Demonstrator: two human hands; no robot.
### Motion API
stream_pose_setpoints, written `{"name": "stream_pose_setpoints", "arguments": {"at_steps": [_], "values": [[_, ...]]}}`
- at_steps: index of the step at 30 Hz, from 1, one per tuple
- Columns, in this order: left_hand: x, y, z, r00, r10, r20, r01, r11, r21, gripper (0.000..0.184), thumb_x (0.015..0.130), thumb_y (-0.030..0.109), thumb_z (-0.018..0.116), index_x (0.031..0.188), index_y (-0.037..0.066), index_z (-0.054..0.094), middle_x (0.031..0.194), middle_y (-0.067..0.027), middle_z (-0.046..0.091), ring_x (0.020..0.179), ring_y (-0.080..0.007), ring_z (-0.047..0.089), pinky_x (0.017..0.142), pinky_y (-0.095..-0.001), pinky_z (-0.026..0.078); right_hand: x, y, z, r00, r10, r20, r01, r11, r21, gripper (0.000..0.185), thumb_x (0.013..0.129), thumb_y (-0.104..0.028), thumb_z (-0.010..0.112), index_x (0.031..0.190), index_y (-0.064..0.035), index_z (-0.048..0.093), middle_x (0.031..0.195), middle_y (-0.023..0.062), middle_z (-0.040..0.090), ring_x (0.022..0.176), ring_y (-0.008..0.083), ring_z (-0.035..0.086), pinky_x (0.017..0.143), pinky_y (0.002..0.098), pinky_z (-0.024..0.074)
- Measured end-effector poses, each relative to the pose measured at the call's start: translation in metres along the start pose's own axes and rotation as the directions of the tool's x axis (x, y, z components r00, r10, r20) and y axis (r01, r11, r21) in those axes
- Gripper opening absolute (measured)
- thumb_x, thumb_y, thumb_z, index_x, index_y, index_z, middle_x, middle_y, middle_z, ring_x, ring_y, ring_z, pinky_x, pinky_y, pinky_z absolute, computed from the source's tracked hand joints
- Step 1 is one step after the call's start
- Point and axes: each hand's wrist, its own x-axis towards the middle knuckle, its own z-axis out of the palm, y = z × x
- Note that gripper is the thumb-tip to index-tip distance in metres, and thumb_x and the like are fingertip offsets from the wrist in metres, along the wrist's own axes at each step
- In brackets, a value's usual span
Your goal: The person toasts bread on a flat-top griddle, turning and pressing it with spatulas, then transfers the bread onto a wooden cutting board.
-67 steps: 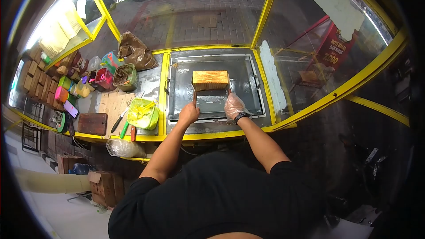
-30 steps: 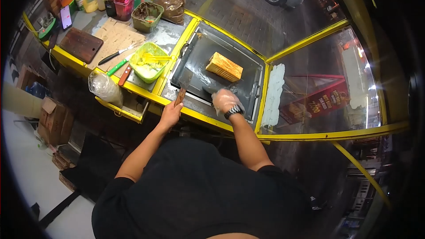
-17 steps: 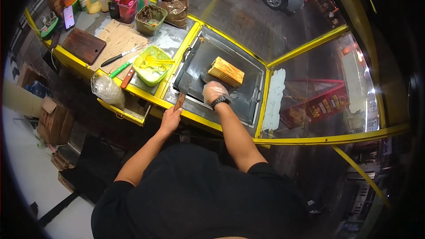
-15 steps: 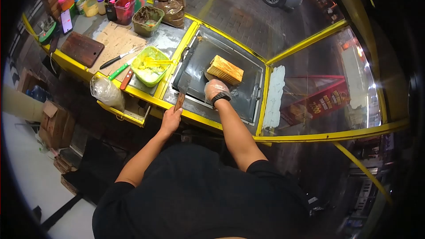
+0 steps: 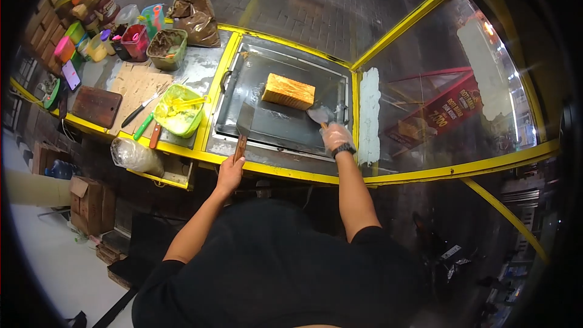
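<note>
A toasted, sliced loaf (image 5: 288, 91) lies on the dark griddle (image 5: 267, 123). My left hand (image 5: 230, 174) is wrapped round the wooden handle of a flat metal spatula (image 5: 245, 119), whose blade rests over the griddle's left side, apart from the loaf. My right hand (image 5: 337, 138), in a clear plastic glove, grips a second tool, a rounded scraper (image 5: 320, 114). Its blade is at the griddle surface close to the loaf's lower right corner.
Left of the griddle are a green tub of yellow spread (image 5: 180, 109), knives, a cardboard sheet (image 5: 136, 90), a dark cutting board (image 5: 97, 107), sauce tubs (image 5: 167, 48) and a brown bag (image 5: 195, 15). Yellow-framed glass panels (image 5: 449, 85) stand at the right.
My right hand has moved right from in front of the loaf, and its scraper blade now shows. My left hand still holds its spatula. The camera view has turned.
</note>
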Motion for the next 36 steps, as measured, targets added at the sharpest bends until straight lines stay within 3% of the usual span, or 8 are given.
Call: {"name": "stream_pose_setpoints", "arguments": {"at_steps": [9, 15, 18, 22, 27, 31, 34, 36], "values": [[-0.015, 0.023, 0.015, 1.000, -0.005, 0.026, -0.002, 0.969, 0.245, 0.032, 0.093, 0.026, 0.057, 0.104, -0.003, 0.062, 0.071, -0.0160, 0.060, 0.067, -0.0253, 0.060, 0.065, -0.0387, 0.047, 0.079, 0.048, -0.064, 0.988, -0.021, 0.154, 0.033, 0.997, -0.075, 0.037, 0.081, -0.041, 0.070, 0.104, -0.0125, 0.073, 0.111, 0.0162, 0.069, 0.100, 0.0331, 0.066, 0.084, 0.0425, 0.0537], [-0.019, 0.039, 0.036, 0.998, -0.015, 0.065, -0.006, 0.951, 0.310, 0.033, 0.093, 0.026, 0.057, 0.106, -0.004, 0.062, 0.081, -0.0226, 0.064, 0.078, -0.0345, 0.064, 0.075, -0.0409, 0.049, 0.232, 0.045, -0.053, 0.948, -0.308, 0.080, 0.313, 0.859, -0.405, 0.035, 0.086, -0.044, 0.065, 0.110, -0.0203, 0.073, 0.116, 0.0081, 0.069, 0.107, 0.0291, 0.066, 0.092, 0.0395, 0.0530], [-0.022, 0.052, 0.043, 0.998, -0.022, 0.052, 0.005, 0.952, 0.308, 0.034, 0.093, 0.027, 0.057, 0.105, -0.004, 0.062, 0.082, -0.0240, 0.064, 0.082, -0.0382, 0.065, 0.075, -0.0428, 0.049, 0.242, 0.026, -0.093, 0.951, -0.282, 0.126, 0.309, 0.868, -0.389, 0.042, 0.088, -0.046, 0.065, 0.110, -0.0110, 0.073, 0.117, 0.0107, 0.069, 0.109, 0.0281, 0.066, 0.092, 0.0386, 0.0528], [-0.022, 0.045, 0.056, 0.998, -0.047, 0.039, 0.033, 0.952, 0.305, 0.033, 0.093, 0.028, 0.057, 0.101, -0.004, 0.062, 0.079, -0.0234, 0.064, 0.078, -0.0364, 0.065, 0.073, -0.0431, 0.049, 0.251, -0.043, -0.097, 0.828, -0.511, 0.231, 0.556, 0.694, -0.458, 0.042, 0.084, -0.058, 0.063, 0.114, -0.0296, 0.072, 0.122, 0.0038, 0.067, 0.115, 0.0268, 0.062, 0.097, 0.0408, 0.0497], [-0.027, 0.051, 0.053, 0.998, -0.067, 0.012, 0.061, 0.956, 0.286, 0.031, 0.093, 0.027, 0.057, 0.096, -0.004, 0.061, 0.076, -0.0217, 0.062, 0.074, -0.0336, 0.064, 0.070, -0.0425, 0.048, 0.265, -0.100, -0.128, 0.869, -0.484, 0.103, 0.480, 0.775, -0.410, 0.034, 0.083, -0.049, 0.068, 0.099, -0.0199, 0.075, 0.105, 0.0107, 0.071, 0.102, 0.0295, 0.066, 0.089, 0.0410, 0.0520], [-0.023, 0.045, 0.062, 0.998, -0.063, 0.003, 0.059, 0.960, 0.274, 0.031, 0.093, 0.026, 0.057, 0.095, -0.005, 0.060, 0.075, -0.0202, 0.061, 0.073, -0.0303, 0.063, 0.070, -0.0406, 0.048, 0.256, -0.153, -0.113, 0.540, -0.831, 0.133, 0.751, 0.405, -0.521, 0.031, 0.080, -0.045, 0.069, 0.096, -0.0194, 0.076, 0.099, 0.0109, 0.072, 0.097, 0.0313, 0.067, 0.083, 0.0422, 0.0530], [-0.023, 0.048, 0.065, 0.999, -0.028, 0.033, 0.018, 0.959, 0.282, 0.032, 0.094, 0.028, 0.054, 0.098, -0.003, 0.060, 0.082, -0.0237, 0.063, 0.082, -0.0386, 0.063, 0.075, -0.0444, 0.048, 0.247, -0.173, -0.125, 0.477, -0.876, 0.076, 0.726, 0.344, -0.596, 0.036, 0.081, -0.045, 0.067, 0.094, -0.0131, 0.076, 0.093, 0.0138, 0.072, 0.093, 0.0335, 0.067, 0.081, 0.0435, 0.0531], [-0.022, 0.053, 0.063, 0.997, -0.025, 0.067, 0.005, 0.959, 0.282, 0.032, 0.095, 0.029, 0.053, 0.099, -0.002, 0.059, 0.086, -0.0256, 0.064, 0.087, -0.0428, 0.063, 0.078, -0.0465, 0.048, 0.232, -0.173, -0.136, 0.575, -0.818, 0.017, 0.694, 0.477, -0.540, 0.035, 0.081, -0.039, 0.068, 0.089, -0.0056, 0.074, 0.092, 0.0162, 0.071, 0.092, 0.0348, 0.068, 0.081, 0.0438, 0.0536]]}}
